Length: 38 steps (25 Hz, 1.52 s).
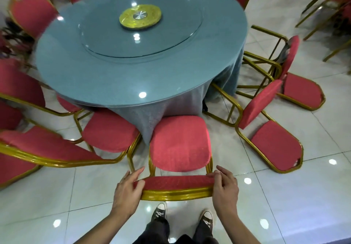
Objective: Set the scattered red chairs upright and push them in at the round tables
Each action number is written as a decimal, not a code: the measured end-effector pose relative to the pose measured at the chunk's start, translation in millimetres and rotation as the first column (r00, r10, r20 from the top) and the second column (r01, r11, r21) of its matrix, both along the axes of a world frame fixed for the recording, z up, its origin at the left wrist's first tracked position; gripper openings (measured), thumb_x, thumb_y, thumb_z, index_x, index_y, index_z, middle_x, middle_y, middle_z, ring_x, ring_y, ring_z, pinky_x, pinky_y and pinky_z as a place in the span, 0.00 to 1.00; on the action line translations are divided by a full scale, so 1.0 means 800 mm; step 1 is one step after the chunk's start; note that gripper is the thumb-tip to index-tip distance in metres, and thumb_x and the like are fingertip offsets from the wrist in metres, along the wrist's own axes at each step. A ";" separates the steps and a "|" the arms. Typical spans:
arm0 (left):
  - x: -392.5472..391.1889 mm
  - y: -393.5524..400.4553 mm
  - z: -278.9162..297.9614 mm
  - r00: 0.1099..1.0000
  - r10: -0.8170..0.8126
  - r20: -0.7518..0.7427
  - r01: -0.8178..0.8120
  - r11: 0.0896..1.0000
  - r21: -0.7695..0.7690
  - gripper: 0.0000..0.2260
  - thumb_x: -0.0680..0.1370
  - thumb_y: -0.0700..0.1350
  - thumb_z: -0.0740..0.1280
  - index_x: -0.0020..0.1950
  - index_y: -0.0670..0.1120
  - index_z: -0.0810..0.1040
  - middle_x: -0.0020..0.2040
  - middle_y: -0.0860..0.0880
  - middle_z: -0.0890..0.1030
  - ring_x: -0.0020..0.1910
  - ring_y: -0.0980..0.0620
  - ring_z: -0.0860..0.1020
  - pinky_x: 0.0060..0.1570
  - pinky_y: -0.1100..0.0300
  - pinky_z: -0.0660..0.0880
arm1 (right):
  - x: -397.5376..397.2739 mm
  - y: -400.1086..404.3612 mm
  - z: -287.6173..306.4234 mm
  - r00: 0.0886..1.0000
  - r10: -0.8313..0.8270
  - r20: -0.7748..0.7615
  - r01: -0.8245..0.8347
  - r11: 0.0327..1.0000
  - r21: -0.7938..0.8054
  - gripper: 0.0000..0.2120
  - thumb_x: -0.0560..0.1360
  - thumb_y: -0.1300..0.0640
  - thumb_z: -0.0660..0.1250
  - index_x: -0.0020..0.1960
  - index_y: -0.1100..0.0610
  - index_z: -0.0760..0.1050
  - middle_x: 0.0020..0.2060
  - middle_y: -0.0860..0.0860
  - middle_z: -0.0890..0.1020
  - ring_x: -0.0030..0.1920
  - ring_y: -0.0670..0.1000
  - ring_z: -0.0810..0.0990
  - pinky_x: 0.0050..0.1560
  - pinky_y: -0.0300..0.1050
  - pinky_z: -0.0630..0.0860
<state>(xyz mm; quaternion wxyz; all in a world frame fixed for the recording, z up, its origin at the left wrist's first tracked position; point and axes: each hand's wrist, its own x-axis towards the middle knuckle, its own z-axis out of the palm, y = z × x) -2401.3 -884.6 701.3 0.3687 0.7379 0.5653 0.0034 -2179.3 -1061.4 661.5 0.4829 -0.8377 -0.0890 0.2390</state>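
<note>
Your left hand (127, 188) and right hand (225, 185) clasp the upright chair's backrest (175, 184), seat nearly tucked; two tipped chairs (273, 122) at three o'clock remain.

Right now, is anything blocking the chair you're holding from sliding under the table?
Nothing solid shows. Both hands, left hand and right hand, grip the chair by its backrest top. Only the tablecloth hangs at the seat's front edge, and the neighbouring chair sits close on the left.

Looking like a banquet hall or restaurant dining room: round table (117, 84) wearing a blue-grey floor-length cloth, glass turntable (140, 32) sitting on a gold hub, gold-framed red banquet chairs (180, 143) crowding around, glossy pale floor tiles (303, 196) reflecting ceiling lights.
</note>
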 end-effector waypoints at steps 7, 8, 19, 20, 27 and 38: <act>0.075 -0.016 -0.002 0.984 0.162 0.069 -0.165 0.985 0.045 0.23 0.80 0.58 0.55 0.73 0.56 0.73 0.71 0.48 0.75 0.70 0.47 0.71 0.71 0.47 0.67 | 0.103 0.032 0.013 0.986 0.162 0.044 -0.162 0.987 -0.002 0.18 0.80 0.46 0.59 0.38 0.45 0.84 0.55 0.43 0.79 0.60 0.49 0.73 0.63 0.51 0.71; 0.084 -0.013 -0.005 0.982 0.180 0.062 -0.183 0.981 0.056 0.21 0.82 0.57 0.56 0.73 0.56 0.73 0.71 0.48 0.75 0.70 0.47 0.71 0.71 0.46 0.67 | 0.115 0.039 0.013 0.982 0.182 0.046 -0.182 0.983 0.003 0.18 0.81 0.49 0.60 0.38 0.43 0.83 0.54 0.43 0.79 0.60 0.49 0.74 0.64 0.52 0.72; 0.138 0.002 -0.011 0.978 0.206 0.020 -0.206 0.958 0.201 0.25 0.82 0.60 0.47 0.74 0.57 0.70 0.73 0.50 0.73 0.74 0.48 0.66 0.76 0.43 0.53 | 0.196 0.067 0.013 0.893 0.436 0.113 -0.436 0.900 -0.023 0.20 0.82 0.39 0.57 0.63 0.48 0.80 0.61 0.45 0.75 0.65 0.48 0.72 0.70 0.54 0.69; 0.137 -0.003 -0.011 0.989 0.145 0.026 -0.147 0.958 0.246 0.27 0.80 0.62 0.44 0.75 0.59 0.69 0.74 0.52 0.71 0.76 0.50 0.63 0.77 0.45 0.49 | 0.193 0.062 0.015 0.849 0.492 0.195 -0.486 0.870 -0.082 0.20 0.82 0.39 0.56 0.65 0.46 0.78 0.63 0.45 0.74 0.67 0.48 0.70 0.71 0.57 0.68; 0.146 -0.024 -0.028 0.999 0.004 -0.032 0.009 0.923 0.385 0.27 0.80 0.64 0.45 0.78 0.63 0.62 0.78 0.54 0.65 0.80 0.51 0.56 0.78 0.45 0.44 | 0.162 0.049 0.013 0.659 0.585 0.472 -0.438 0.810 -0.390 0.30 0.82 0.35 0.40 0.72 0.44 0.71 0.69 0.48 0.73 0.72 0.53 0.67 0.79 0.62 0.50; 0.204 0.031 -0.013 0.982 0.107 0.155 -0.168 0.871 0.462 0.28 0.78 0.61 0.54 0.76 0.55 0.70 0.73 0.51 0.74 0.74 0.48 0.69 0.73 0.45 0.63 | 0.225 0.126 0.042 0.700 0.591 0.401 -0.496 0.806 -0.322 0.30 0.80 0.37 0.43 0.74 0.44 0.71 0.69 0.49 0.72 0.69 0.53 0.66 0.73 0.57 0.61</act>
